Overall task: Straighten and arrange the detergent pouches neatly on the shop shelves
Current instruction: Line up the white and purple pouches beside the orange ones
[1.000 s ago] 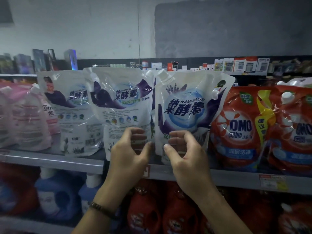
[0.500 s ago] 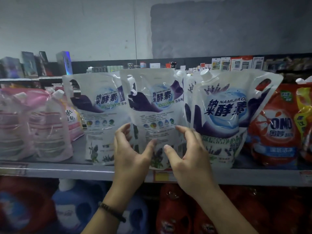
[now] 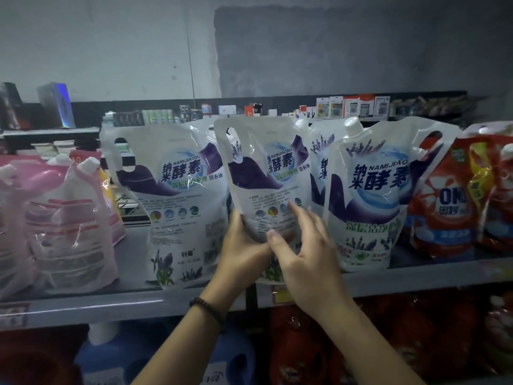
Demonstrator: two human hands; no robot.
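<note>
Three white-and-purple detergent pouches stand in a row on the grey shelf (image 3: 83,304). The middle pouch (image 3: 263,173) is held up in front of the row. My left hand (image 3: 244,251) grips its lower left edge, thumb on the front. My right hand (image 3: 305,254) touches its lower right face with fingers spread and nearly straight. The left pouch (image 3: 177,201) and the right pouch (image 3: 366,195) stand upright on either side; a further white pouch shows partly behind the middle one.
Pink-and-white pouches (image 3: 63,223) stand at the shelf's left end, red OMO pouches (image 3: 455,201) at its right. Below are blue (image 3: 116,359) and red bottles (image 3: 305,343). Small boxed goods line a dark ledge behind.
The view has shifted left, so the pouches sit further right in frame. The middle pouch has risen and stands straighter. My right hand's fingers have uncurled and spread across its face.
</note>
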